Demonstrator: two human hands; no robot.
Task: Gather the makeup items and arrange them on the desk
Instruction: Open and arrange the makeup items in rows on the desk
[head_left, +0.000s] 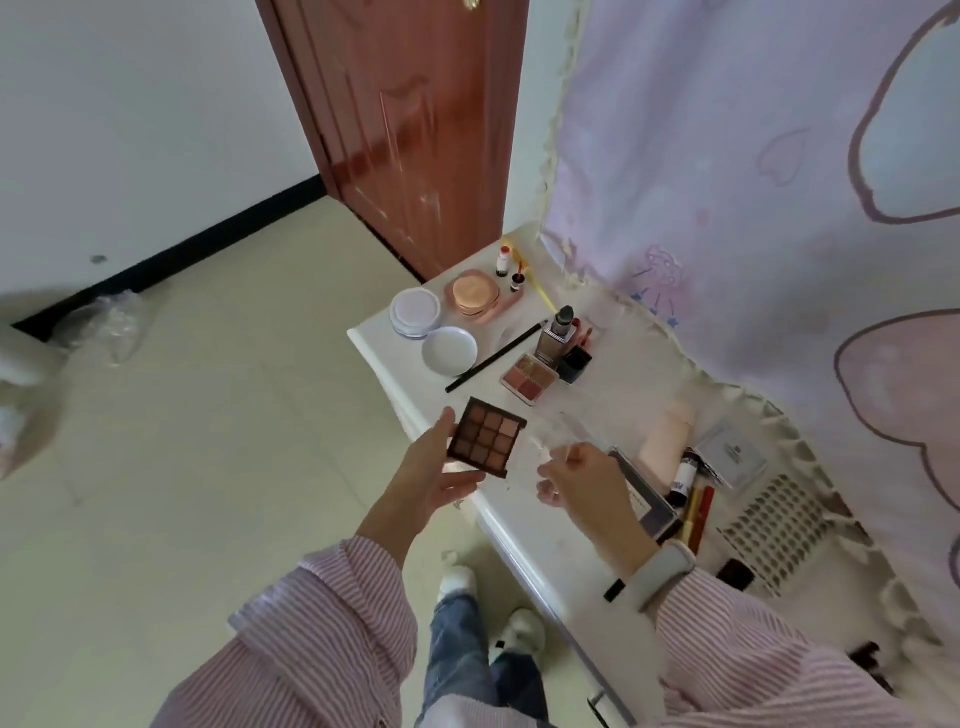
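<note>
— What do the fingers have?

— The left hand (434, 475) grasps the brown eyeshadow palette (487, 437) by its edge, thumb along the side, held open-faced above the corner of the white desk (540, 525). The right hand (582, 480) is curled round a clear, blurred thing; what it is, I cannot tell.

— And beyond?

— At one o'clock from the palette lies a pink palette (529, 378), a black pencil (496, 357) just beside it. Round compacts (415, 312) sit at twelve.

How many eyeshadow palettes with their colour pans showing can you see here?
2. A dark nine-pan palette is held in the left hand at the desk's edge. A smaller pink-toned palette lies on the desk beside a black pencil. Closed cases might hide more.
</note>
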